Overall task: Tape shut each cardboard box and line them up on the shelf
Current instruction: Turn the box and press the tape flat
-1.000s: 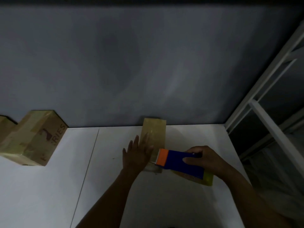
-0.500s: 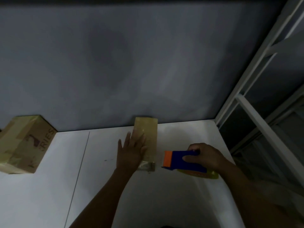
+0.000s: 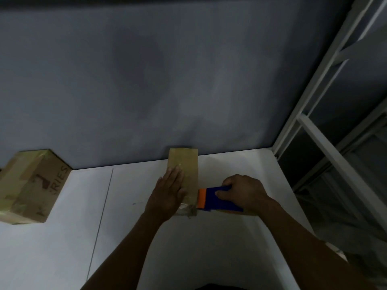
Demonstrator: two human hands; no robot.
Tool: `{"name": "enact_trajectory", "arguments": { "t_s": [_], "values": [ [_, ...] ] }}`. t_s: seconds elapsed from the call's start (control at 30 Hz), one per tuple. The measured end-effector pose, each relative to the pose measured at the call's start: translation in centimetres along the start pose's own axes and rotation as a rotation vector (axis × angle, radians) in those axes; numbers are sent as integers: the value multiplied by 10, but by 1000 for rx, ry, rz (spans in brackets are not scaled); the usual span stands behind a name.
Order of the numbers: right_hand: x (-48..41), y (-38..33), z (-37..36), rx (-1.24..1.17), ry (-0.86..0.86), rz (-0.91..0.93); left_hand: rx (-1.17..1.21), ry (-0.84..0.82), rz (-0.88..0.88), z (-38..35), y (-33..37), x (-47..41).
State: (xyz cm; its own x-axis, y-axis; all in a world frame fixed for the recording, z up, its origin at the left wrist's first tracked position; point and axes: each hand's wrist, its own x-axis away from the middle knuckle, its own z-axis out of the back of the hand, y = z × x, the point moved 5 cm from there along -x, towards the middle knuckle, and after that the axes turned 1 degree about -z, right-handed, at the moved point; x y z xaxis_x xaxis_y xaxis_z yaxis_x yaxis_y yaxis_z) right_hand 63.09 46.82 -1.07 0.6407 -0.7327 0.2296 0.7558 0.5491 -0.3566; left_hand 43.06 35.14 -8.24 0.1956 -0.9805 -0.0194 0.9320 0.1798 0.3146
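1. Bare white shelf (image 3: 209,248) lies nearer than both hands, with open room there. A thin seam runs across it left of the left hand.
2. The left hand (image 3: 169,193) lies flat, fingers straight and together, pressing the near half of the box (image 3: 187,164).
3. The right hand (image 3: 244,193), just right of the left, has its fingers curled round one blue dispenser (image 3: 217,201). The dispenser's orange end touches the box's near right edge.
4. The tape roll under the right hand is mostly hidden; only a yellowish sliver shows.
5. The box's far end touches the grey wall (image 3: 146,80). Bare shelf lies to its right, up to the white frame (image 3: 326,143).
6. Two boxes are plain to see. The second box (image 3: 31,185) sits well left of the left hand, cut off by the picture edge, its print reading only "RIES".
7. Dim light blurs the tape seams.
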Motion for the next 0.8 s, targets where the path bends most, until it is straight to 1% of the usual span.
{"name": "enact_trajectory", "arguments": {
  "t_s": [0.17,0.2,0.3,0.33,0.4,0.5,0.6,0.63,0.7,0.8],
  "values": [
    [0,-2,3,9,14,-2,-20,-24,0,0,1,0],
    [0,-3,2,52,14,1,-28,-25,1,1,1,0],
    [10,2,-12,282,-19,15,-33,-20,-6,4,2,2],
    [13,14,-17,262,-9,-27,-38,-25,-5,4,2,3],
    [17,35,-17,124,63,-115,-45,-26,5,5,3,3],
    [18,39,-16,60,141,-117,-39,-36,7,5,5,2],
    [14,40,-19,-88,252,-170,-17,-19,48,4,4,2],
    [13,42,-21,-93,294,-188,-2,-10,65,4,4,4],
    [11,50,-34,-18,360,-183,16,2,79,2,5,10],
    [7,53,-61,30,385,-89,-21,-9,80,3,3,16]
  ]
}}
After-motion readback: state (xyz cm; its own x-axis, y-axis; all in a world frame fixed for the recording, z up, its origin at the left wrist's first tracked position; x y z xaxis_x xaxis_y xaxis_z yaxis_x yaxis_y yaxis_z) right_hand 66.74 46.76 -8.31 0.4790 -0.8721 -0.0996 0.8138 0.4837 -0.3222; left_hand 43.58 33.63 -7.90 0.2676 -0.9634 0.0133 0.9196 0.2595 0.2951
